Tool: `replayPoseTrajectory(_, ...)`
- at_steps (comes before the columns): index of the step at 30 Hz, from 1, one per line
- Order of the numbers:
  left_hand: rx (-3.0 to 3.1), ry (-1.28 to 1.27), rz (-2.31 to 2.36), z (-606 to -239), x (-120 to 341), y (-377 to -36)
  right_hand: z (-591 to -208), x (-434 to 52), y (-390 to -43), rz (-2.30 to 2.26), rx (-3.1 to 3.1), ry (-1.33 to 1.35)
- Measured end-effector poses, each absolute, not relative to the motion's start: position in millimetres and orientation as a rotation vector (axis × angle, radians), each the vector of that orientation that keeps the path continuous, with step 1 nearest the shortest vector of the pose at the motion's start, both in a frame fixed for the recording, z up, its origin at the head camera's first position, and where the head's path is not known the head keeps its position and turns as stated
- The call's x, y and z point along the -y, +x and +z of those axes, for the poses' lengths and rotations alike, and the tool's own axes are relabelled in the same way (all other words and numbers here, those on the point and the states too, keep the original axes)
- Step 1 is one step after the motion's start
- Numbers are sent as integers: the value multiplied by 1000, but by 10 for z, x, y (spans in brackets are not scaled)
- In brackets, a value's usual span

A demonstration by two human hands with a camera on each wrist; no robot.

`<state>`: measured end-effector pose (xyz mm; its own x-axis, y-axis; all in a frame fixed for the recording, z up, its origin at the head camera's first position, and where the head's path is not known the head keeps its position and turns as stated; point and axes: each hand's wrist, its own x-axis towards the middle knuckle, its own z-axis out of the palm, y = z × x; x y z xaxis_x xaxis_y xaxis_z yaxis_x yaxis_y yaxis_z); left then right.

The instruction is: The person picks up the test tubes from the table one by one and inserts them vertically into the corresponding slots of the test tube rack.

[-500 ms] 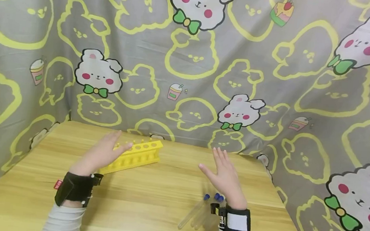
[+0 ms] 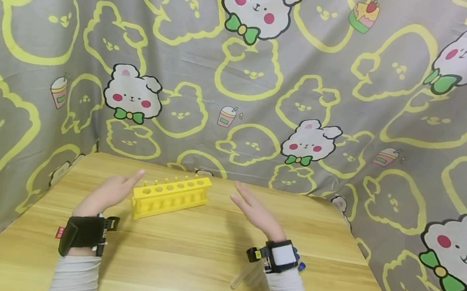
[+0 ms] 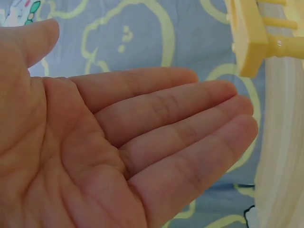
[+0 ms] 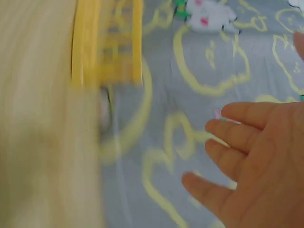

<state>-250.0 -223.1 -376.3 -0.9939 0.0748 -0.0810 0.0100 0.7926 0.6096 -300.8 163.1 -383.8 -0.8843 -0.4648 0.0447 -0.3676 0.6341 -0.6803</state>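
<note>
A yellow test-tube rack (image 2: 171,197) with a row of holes stands on the wooden table (image 2: 186,260), toward the back. My left hand (image 2: 113,189) hovers just left of the rack's near end, fingers straight, holding nothing; its bare palm (image 3: 109,152) fills the left wrist view, with the rack's corner (image 3: 251,38) at the upper right. To the right of the rack is my right hand (image 2: 252,210), fingers spread and empty. The right wrist view is blurred, showing the rack (image 4: 107,42) and my right hand (image 4: 247,161). Clear tubes (image 2: 244,276) with blue caps lie under my right wrist.
A grey curtain (image 2: 242,69) printed with yellow outlines and white bears hangs around the table on the back and both sides. The table's right edge (image 2: 366,266) runs along the curtain. Both wrists wear black straps with cameras.
My right hand has moved left, off the tubes and toward the rack's right end. My left hand has come off the rack's top and drawn back to its left end.
</note>
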Motion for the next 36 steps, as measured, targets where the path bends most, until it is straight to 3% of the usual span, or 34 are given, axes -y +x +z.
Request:
replayPoseTrajectory(5,-2847,50,1001,-3819,2289,-2521,-3854,-1439,-3232,-1319,-2365,-590)
replayPoseTrajectory(17,-2742,-46,1083,-3912,2330,-2575,-4088,-1099,-3658,-1375,-2251,-525)
replayPoseTrajectory(36,-2798,16,958,-3938,2194,-2580,-4230,-1088,-3594,-1365,-2273,-557)
